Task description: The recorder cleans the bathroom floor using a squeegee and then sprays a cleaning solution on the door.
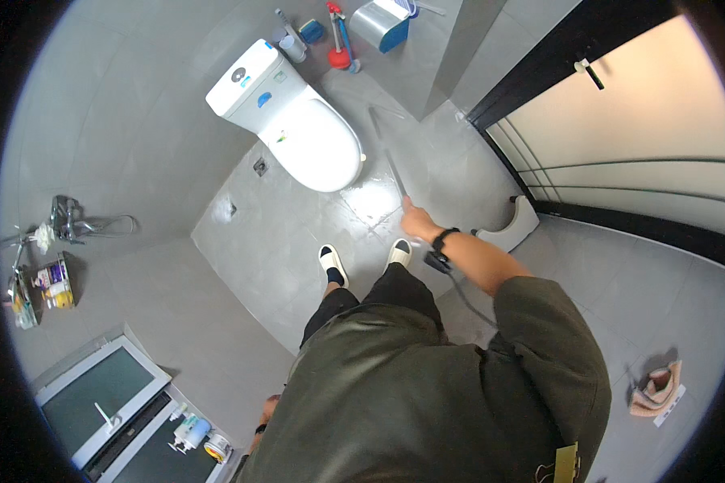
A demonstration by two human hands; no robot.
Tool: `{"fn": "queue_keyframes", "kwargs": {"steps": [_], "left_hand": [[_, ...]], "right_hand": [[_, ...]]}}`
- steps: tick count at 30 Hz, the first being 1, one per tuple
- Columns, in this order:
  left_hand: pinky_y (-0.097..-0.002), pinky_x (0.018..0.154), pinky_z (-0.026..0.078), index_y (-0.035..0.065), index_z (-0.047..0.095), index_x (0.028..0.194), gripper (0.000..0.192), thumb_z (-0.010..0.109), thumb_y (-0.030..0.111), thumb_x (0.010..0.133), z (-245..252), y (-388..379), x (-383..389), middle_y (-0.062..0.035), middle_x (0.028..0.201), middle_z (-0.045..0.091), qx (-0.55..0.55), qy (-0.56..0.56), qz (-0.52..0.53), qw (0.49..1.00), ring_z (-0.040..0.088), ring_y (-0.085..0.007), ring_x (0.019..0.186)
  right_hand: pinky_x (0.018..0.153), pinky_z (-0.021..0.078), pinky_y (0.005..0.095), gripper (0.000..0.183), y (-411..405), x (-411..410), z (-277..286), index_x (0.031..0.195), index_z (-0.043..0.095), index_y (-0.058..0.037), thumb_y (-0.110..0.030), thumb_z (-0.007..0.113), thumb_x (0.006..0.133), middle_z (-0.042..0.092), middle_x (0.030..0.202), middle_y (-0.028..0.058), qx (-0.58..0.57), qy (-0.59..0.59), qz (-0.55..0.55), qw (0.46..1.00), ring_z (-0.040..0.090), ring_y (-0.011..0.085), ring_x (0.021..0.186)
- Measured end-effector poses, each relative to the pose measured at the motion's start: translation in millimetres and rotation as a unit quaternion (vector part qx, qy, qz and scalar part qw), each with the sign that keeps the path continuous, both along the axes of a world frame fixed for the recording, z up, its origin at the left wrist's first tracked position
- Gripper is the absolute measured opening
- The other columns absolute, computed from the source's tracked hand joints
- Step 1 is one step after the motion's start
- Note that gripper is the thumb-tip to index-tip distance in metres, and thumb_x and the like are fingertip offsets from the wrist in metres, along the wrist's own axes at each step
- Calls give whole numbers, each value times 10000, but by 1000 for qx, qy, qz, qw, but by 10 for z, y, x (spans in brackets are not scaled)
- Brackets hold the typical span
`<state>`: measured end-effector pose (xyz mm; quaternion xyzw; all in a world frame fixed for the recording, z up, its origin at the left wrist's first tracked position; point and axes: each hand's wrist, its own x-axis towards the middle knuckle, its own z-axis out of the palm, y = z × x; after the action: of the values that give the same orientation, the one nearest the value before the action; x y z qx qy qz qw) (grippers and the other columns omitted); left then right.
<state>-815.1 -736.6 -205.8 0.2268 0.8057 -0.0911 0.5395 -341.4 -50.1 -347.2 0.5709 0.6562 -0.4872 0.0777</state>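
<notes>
My right hand (421, 221) is closed around the grey handle (397, 175) of a long, thin floor tool, possibly a squeegee. Motion blur hides the exact shape of its far end, which lies on the wet grey tile floor (314, 220) to the right of the white toilet (323, 145). A black wristband with a small dark device and a cable is on my right wrist. My left hand (270, 407) hangs low at my left side, mostly hidden by my jacket, so its fingers cannot be made out. The toilet's lid is down.
A plunger (339, 55) and a brush (353, 63) are behind the toilet. By the frosted door (628, 121) is a white curved object (516, 226). A floor drain (260, 166) lies left of the toilet. Shower fittings (66, 218), a bottle rack (57, 281) and a window (106, 392) line the left.
</notes>
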Motion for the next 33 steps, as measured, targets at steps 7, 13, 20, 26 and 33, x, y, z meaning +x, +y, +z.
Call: {"fn": "queue_keyframes", "kwargs": {"steps": [7, 13, 20, 26, 33], "left_hand": [[-387, 950, 479, 25, 668, 1123, 435, 415, 334, 949, -161, 89, -73, -191, 1140, 667, 46, 1, -13, 999, 629, -304, 1074], [-405, 962, 468, 37, 663, 1136, 430, 394, 318, 954, 59, 432, -145, -187, 1171, 650, 91, -45, -70, 992, 618, -311, 1090], [-412, 963, 469, 66, 656, 1161, 418, 400, 326, 957, 306, 245, -173, -155, 1195, 640, 16, -23, -82, 996, 611, -321, 1089], [-408, 955, 473, 64, 657, 1154, 417, 403, 331, 958, 98, 375, -218, -156, 1183, 646, 9, -21, -107, 994, 613, -323, 1081], [-403, 947, 478, 62, 659, 1147, 417, 407, 337, 960, 167, 650, -296, -156, 1169, 652, 1, -17, -150, 989, 616, -326, 1072]], "right_hand": [[920, 486, 459, 599, 378, -23, 406, 1437, 349, 24, -183, 502, 895, 634, 1095, 297, 18, 20, -47, 999, 612, 438, 1027], [911, 490, 466, 428, 1407, -556, -471, 1170, 560, 92, -171, 553, 832, 629, 1097, 283, 174, -11, 143, 974, 613, 449, 1005], [876, 507, 485, 497, 1095, -279, -364, 1334, 430, 59, -107, 502, 871, 624, 1113, 312, 80, -31, 78, 993, 632, 426, 1026], [858, 508, 490, 522, 882, 706, 615, 1382, 405, 22, -53, 467, 869, 643, 1059, 304, 84, -85, 136, 983, 643, 419, 998], [817, 515, 504, 377, 1095, 681, 341, 1231, 516, -11, -75, 496, 860, 673, 954, 265, 167, -45, 113, 978, 657, 420, 931]]}}
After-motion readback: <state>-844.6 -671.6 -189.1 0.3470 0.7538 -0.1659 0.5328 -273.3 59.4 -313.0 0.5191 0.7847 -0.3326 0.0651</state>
